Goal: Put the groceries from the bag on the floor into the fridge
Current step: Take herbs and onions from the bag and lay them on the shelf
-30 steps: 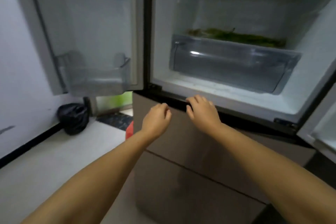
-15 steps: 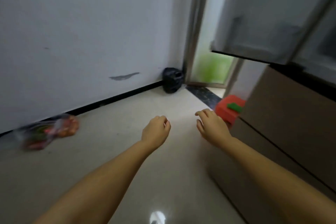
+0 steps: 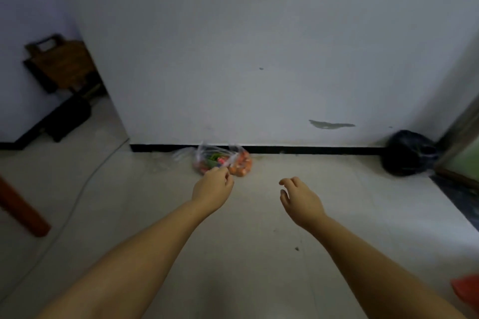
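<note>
Neither grip holds anything: left hand (image 3: pixel 213 185) loosely curled, right hand (image 3: pixel 300 198) loosely spread, both hanging over the floor (image 3: pixel 259 241) short of the clear bag (image 3: pixel 223 159) against the wall (image 3: pixel 259 59), its red, orange and green contents blurred.

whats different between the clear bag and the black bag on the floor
The clear bag is see-through and shows red, orange and green groceries; the black bag is opaque, so its contents are hidden. The clear bag lies low and spread near the middle of the wall, just beyond the left hand; the black bag sits bulkier in the right corner, far from both hands. Both rest on the floor against the wall's dark baseboard.
</note>
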Demonstrator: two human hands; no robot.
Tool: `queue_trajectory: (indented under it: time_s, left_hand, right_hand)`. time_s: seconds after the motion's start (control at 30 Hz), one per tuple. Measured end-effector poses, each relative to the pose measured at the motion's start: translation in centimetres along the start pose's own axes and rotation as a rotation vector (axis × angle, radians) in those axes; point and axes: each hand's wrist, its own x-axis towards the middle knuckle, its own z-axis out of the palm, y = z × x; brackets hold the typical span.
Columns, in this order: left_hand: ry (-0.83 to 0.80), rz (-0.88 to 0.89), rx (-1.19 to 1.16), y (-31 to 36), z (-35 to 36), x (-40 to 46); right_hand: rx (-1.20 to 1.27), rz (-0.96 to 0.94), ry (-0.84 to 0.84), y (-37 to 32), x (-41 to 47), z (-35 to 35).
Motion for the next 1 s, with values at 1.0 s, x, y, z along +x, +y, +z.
queue_trajectory:
  time_s: [1.0]
  left_hand:
    - [-0.336, -0.205, -0.006, -24.6, -1.0, 47.9]
  right_hand:
    - [0.005, 0.045, -0.459, -7.5, 53.1, 17.1]
